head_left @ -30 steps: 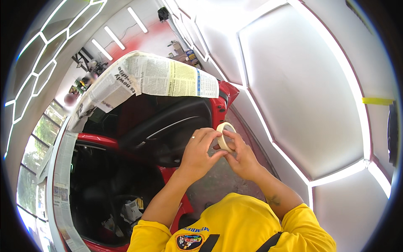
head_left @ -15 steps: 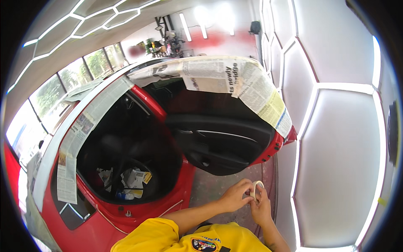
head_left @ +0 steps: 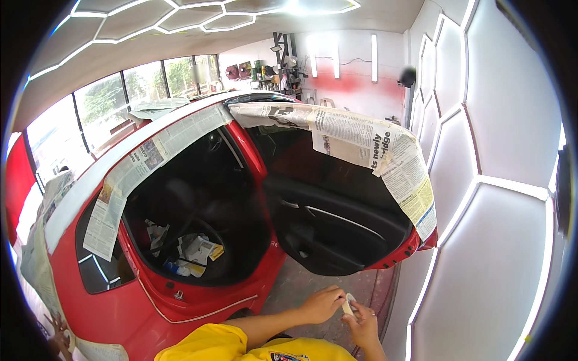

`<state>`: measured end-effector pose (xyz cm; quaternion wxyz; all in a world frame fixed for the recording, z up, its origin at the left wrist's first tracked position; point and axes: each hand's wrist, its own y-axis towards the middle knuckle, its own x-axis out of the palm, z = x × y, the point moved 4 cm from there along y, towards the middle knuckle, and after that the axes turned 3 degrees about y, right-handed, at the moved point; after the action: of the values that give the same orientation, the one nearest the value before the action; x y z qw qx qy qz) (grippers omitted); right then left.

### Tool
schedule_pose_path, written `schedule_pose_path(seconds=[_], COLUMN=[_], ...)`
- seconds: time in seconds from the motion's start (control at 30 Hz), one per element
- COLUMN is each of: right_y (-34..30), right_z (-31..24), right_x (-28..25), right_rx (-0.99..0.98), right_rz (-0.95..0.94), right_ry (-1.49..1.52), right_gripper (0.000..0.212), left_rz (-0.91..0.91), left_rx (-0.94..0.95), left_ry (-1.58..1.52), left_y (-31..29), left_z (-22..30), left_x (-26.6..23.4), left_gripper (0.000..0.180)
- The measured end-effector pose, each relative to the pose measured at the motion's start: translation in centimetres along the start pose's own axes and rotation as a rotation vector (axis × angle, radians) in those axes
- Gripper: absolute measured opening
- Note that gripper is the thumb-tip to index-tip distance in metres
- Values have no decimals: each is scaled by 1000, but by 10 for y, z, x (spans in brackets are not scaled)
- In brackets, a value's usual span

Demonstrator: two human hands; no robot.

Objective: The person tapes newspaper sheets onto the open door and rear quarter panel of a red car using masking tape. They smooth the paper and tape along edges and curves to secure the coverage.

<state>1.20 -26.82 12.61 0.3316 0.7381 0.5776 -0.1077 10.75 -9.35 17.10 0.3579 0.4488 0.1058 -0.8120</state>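
In front of my body, my right hand (head_left: 363, 327) grips a cream roll of masking tape (head_left: 348, 305), the thumb and fingers around its rim. My left hand (head_left: 324, 304) is closed, its fingertips pinched at the roll's left edge; the tape's end is too small to make out. Both hands are over the floor, just below the open rear door (head_left: 337, 240) of a red car (head_left: 158, 313). Newspaper (head_left: 397, 174) is taped along the door's upper frame. More newspaper strips (head_left: 120, 195) cover the roof edge above the door opening.
Crumpled paper (head_left: 197, 249) lies inside the dark car interior. At the lower left, another person's hand (head_left: 60, 338) is near the car's covered rear. A white wall with hexagonal lights (head_left: 481, 259) stands close on the right. Shelves with bottles (head_left: 271, 75) are at the back.
My view has tilted up and shifted, so the car sits lower and further right. The tape roll has turned in my right hand, with both hands still at it.
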Motion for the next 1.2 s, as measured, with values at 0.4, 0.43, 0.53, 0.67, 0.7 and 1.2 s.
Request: schedule_pose_path(seconds=[0.4,0.43,0.53,0.67,0.7,1.2], right_y=[15,11,9,31,35,109], right_z=[4,42,64,-5,-13,-10], right_x=[-56,-69,-78,-59,-58,-114], right_rx=[19,295,474,288,267,27], right_rz=[420,718,790,271,157,1159], right_ry=[-44,297,804,926,848,1069], right_gripper=[34,32,29,32,30,21], left_rz=[37,211,383,133,104,-160], left_rx=[-67,-28,177,324,338,1310], left_ry=[-264,-273,-215,-90,-97,1391], left_y=[9,11,34,70,76,247], left_z=[54,64,69,87,91,250], left_x=[-26,-34,-68,-80,-80,-183], left_gripper=[15,11,13,13,13,70])
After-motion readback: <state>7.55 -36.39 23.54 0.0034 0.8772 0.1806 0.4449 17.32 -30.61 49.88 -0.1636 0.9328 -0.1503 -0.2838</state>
